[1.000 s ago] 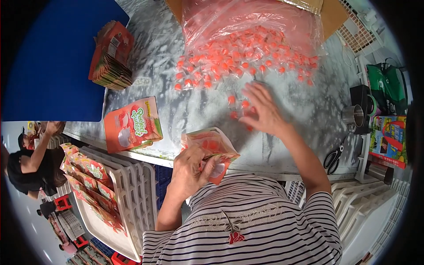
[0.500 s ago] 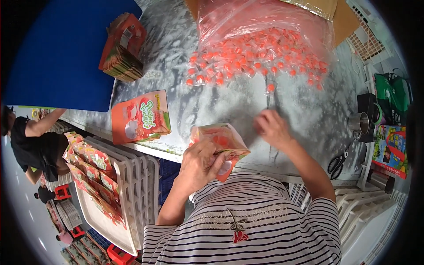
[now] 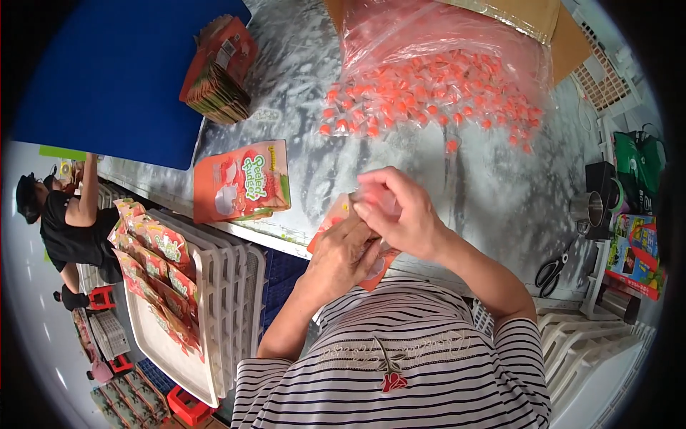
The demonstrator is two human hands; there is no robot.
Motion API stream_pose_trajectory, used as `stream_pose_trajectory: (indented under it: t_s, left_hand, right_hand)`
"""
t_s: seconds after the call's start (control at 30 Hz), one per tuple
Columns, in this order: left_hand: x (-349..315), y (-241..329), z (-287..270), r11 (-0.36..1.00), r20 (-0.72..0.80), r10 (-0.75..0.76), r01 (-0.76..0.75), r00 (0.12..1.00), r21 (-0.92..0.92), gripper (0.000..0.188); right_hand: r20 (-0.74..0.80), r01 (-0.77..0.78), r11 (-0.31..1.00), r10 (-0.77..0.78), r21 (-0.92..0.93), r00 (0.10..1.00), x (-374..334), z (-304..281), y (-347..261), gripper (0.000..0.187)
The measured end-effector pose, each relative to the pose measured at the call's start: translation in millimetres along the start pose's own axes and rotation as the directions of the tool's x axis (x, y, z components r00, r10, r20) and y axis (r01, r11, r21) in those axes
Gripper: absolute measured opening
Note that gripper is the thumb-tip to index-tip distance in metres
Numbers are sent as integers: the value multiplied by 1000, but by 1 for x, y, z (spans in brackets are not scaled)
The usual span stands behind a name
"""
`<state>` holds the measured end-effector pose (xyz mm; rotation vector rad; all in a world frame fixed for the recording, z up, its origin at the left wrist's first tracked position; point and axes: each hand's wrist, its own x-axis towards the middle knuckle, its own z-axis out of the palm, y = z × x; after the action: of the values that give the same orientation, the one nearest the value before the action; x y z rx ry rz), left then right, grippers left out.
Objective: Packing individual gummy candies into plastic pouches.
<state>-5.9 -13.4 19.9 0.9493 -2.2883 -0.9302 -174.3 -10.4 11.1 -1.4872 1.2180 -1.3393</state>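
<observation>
My left hand [image 3: 339,259] is closed round a red-and-green printed candy pouch [image 3: 333,219], held over the near table edge close to my body. At the pouch's upper end is my right hand [image 3: 409,218], thumb and forefinger curled round a blurred, clear-wrapped red candy [image 3: 379,196]. The fingers partly hide the pouch mouth. A matching pouch [image 3: 239,182] lies flat on the table to the left. Farther off, a spread of clear-wrapped red candies [image 3: 429,93] spills from a large clear plastic bag [image 3: 443,32]. One candy [image 3: 451,146] lies a little nearer than the others.
A stack of pouches [image 3: 218,89] stands beside a blue board [image 3: 107,79] at far left. Filled pouches [image 3: 161,268] rest on stacked white trays [image 3: 221,314]. Black scissors [image 3: 552,276] and a metal cup [image 3: 586,207] are at right. A co-worker [image 3: 78,229] stands left.
My right hand has come left from over the table to the mouth of the pouch, with the candy in its fingers. My left hand still grips the pouch. The whole view has shifted slightly.
</observation>
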Motion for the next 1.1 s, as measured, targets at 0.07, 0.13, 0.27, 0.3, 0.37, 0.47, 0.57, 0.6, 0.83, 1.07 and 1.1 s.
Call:
stream_pose_trajectory:
  t_s: [0.07, 0.13, 0.27, 0.3, 0.37, 0.47, 0.57, 0.6, 0.83, 1.07, 1.1]
  left_hand:
    - [1, 0, -1, 998, -34, 60, -60, 998, -18, 22]
    - [1, 0, -2, 998, -33, 45, -46, 998, -33, 21]
    - [0, -4, 2, 1000, -18, 27, -26, 999, 5, 16]
    - [1, -4, 3, 1000, -19, 26, -26, 999, 4, 16]
    - [1, -3, 2, 998, -38, 64, -65, 997, -8, 16]
    - [2, 2, 4, 979, -36, 191, -187, 981, 86, 17]
    - [3, -2, 5, 990, -62, 140, -138, 988, 42, 16]
    - [4, -2, 5, 990, -62, 139, -137, 988, 41, 16]
    - [8, -4, 9, 995, -85, 77, -71, 993, 72, 16]
    - [6, 2, 4, 990, -37, 111, -108, 993, 92, 14]
    - [6, 3, 5, 990, -34, 112, -108, 993, 91, 14]
  right_hand:
    - [93, 155, 951, -134, -269, 987, -4, -2, -3, 30]
    - [110, 179, 927, -150, -330, 983, -8, -4, -1, 32]
    - [177, 284, 746, -223, -603, 959, -11, -6, 10, 33]
    - [178, 284, 745, -222, -603, 959, -11, -7, 9, 33]
    - [113, 73, 819, -11, -569, 994, -12, -5, 1, 27]
    - [40, -5, 855, 31, -518, 999, -2, -7, 8, 23]
    - [24, 9, 847, 5, -532, 1000, 5, -1, 6, 21]
    - [24, 8, 846, 6, -532, 1000, 7, -1, 9, 21]
    - [-130, 5, 947, -49, -322, 990, 14, -3, 11, 12]
    - [-196, 60, 913, -150, -403, 969, 32, 5, 18, 10]
    - [-100, 147, 829, -237, -540, 966, 30, 9, 22, 10]
